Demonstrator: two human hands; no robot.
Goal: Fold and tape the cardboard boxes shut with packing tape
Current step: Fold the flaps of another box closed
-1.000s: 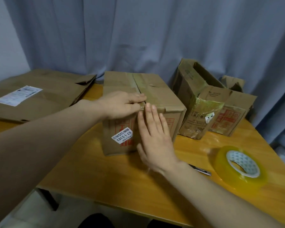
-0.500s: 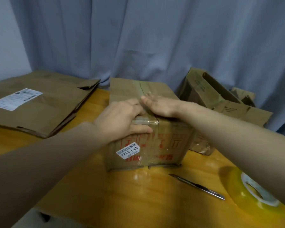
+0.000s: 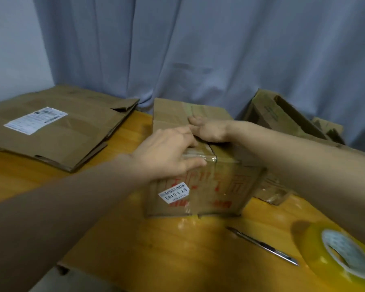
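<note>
Cardboard box (image 3: 215, 186) pressed at taped top seam by left hand (image 3: 169, 152) and right hand (image 3: 209, 131), fingers laid flat, nothing gripped.

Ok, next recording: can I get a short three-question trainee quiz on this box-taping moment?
1. True or false: the left hand and the right hand both touch the box.
2. Where is the tape roll?
A) on top of the box
B) on the table, at the person's right
C) in the left hand
3. Name the slim metal tool lying between the box and the tape roll.

Key: 1 true; 2 B; 3 knife.
</note>
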